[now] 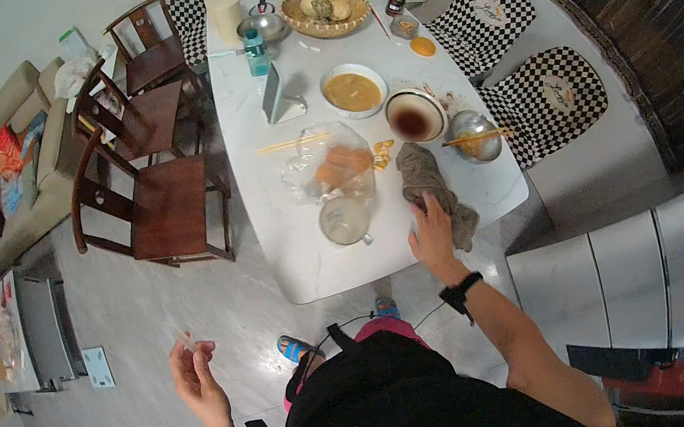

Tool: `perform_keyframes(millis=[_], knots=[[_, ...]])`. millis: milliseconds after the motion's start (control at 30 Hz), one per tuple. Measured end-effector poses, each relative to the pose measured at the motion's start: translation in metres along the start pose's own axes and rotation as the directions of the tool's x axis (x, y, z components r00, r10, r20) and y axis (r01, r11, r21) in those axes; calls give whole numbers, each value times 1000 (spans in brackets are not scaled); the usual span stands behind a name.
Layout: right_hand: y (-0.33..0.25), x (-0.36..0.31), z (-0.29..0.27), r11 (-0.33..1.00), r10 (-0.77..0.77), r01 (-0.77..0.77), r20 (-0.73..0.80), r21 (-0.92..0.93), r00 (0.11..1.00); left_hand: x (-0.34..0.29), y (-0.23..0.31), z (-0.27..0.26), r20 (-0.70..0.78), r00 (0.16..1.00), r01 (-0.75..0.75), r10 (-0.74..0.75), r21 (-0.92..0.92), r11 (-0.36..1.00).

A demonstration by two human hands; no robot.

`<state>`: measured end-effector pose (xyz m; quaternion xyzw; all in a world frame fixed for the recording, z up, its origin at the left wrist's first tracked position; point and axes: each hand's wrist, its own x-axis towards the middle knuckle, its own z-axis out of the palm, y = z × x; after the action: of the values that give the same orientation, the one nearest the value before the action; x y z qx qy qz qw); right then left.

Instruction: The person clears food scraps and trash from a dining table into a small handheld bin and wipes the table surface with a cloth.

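Observation:
On the table's near right part lies a crumpled grey-brown cloth point(420, 170), one end reaching the table edge. My right hand point(432, 239) rests on its near part, fingers stretched over the fabric and thumb apart. Away from the table, over the floor at the left, my left hand point(197, 376) is held up with thumb and fingers pinched. A small pale thing shows at its fingertips, too blurred to name. A clear mug point(344, 220) stands left of the cloth. Beyond it is a plastic bag point(306, 165) with orange contents, beside some orange peel-like pieces point(384, 154).
Past the cloth, the white table point(305, 266) holds a bowl of dark liquid point(415, 116), a metal bowl with chopsticks point(476, 138), a bowl of yellowish soup point(353, 91), a propped tablet point(276, 97) and a woven basket point(326, 11). Wooden chairs point(171, 202) line the left side.

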<state>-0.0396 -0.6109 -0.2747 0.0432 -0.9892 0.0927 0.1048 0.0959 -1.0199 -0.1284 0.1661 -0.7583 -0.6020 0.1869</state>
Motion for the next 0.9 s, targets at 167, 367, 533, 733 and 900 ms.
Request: perform_keyframes(millis=[167,367,533,733,900], knots=[[-78,-74,1,960,-97,72,82,271,992,41,-18,-70,22,999,45,-45,-9,999],[-188,-78,16,846,-353,80,441,527,825,99,-16,-86,69,996,64,-59,-83,995],[-246,-40,42,836,-352,16,514,548,782,156,-9,-79,88,996,25,-21,-42,999],[-312,49,43,751,-424,-150,644,643,636,222,3,-88,237,970,57,-55,-3,998],[-394,134,35,239,-536,-486,532,841,656,266,12,-74,553,817,231,-164,-54,972]])
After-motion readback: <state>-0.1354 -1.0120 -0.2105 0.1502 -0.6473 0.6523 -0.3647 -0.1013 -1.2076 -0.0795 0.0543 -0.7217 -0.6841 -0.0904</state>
